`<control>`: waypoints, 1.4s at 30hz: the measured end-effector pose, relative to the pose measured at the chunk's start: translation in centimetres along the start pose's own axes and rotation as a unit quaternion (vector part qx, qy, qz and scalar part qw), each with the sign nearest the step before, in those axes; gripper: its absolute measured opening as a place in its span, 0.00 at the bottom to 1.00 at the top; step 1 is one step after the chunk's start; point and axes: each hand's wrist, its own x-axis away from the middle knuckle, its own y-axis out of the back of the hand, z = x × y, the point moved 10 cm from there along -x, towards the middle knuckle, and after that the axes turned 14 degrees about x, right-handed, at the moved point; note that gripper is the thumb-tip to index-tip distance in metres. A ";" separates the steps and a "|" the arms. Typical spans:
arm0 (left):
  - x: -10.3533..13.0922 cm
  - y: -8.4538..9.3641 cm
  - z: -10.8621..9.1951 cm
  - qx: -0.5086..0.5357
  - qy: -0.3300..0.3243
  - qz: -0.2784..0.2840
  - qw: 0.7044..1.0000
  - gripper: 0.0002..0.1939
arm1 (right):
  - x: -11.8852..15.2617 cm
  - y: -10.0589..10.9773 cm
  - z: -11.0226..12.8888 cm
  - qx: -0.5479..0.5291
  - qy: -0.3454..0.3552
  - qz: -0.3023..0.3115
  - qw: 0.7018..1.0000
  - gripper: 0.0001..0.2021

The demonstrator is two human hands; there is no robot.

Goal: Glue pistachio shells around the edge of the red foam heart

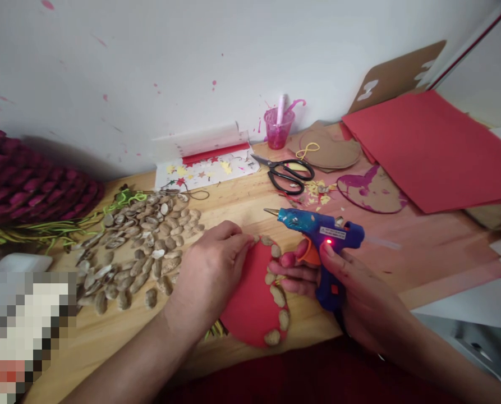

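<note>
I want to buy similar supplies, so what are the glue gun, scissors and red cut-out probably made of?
Glue gun: likely moulded plastic, from its smooth blue sheen; nozzle greyish, probably metal.
Scissors: probably metal, with slim dark blades; smooth black handles, perhaps coated.
Red cut-out: matte, evenly coloured, probably paper or card.
</note>
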 end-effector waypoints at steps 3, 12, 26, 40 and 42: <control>0.1 -0.2 0.0 0.002 0.000 0.013 1.000 0.10 | 0.0 -0.1 -0.1 0.004 -0.006 -0.003 1.000 0.13; 0.7 -0.4 0.1 0.024 -0.005 0.011 1.000 0.11 | 0.0 -0.2 0.4 0.010 0.013 -0.004 1.000 0.13; 1.5 -0.2 -0.4 0.019 -0.020 0.039 0.999 0.21 | 0.1 0.0 0.5 0.007 0.019 -0.012 1.000 0.13; 1.8 -3.0 -2.2 -0.115 -0.029 0.155 0.981 0.23 | 0.1 1.3 -0.4 -0.029 -0.020 -0.079 0.996 0.12; 1.7 -3.1 -2.2 -0.139 -0.020 0.168 0.976 0.23 | 0.1 1.4 -0.5 -0.019 -0.033 -0.088 0.995 0.14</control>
